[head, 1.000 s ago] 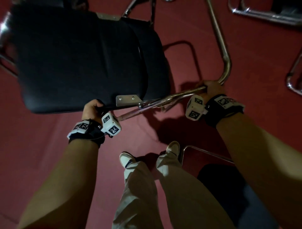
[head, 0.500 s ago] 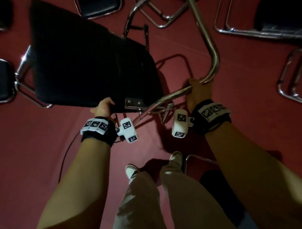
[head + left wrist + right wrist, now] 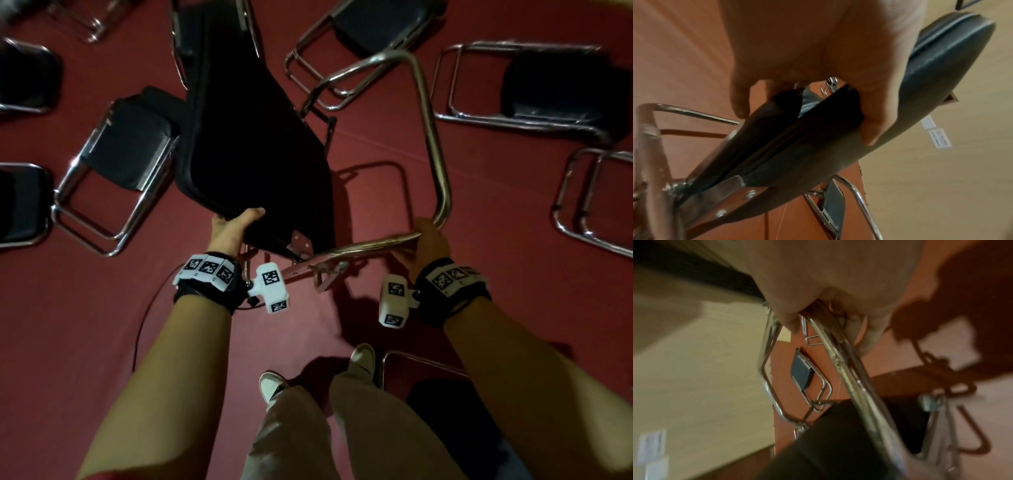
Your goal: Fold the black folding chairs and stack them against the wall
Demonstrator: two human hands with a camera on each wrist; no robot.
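Head view: from above the held chair [image 3: 260,164], facing steeply down at the red floor [image 3: 85,325].
Left wrist view: close beneath the left hand [image 3: 818,48], looking along the chair's padded edge [image 3: 838,138] toward a beige wall [image 3: 941,194].
Right wrist view: close under the right hand [image 3: 828,280], looking along the chair's chrome tube [image 3: 849,369].
Shared: all three views take in the held chair and floor.

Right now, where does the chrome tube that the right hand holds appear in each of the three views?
Head: chrome tube right of centre, under the right hand.
Left wrist: I cannot tell; chrome shows at the left edge, no right hand.
Right wrist: tube runs diagonally down from the hand.
Shared landmark: black seat.
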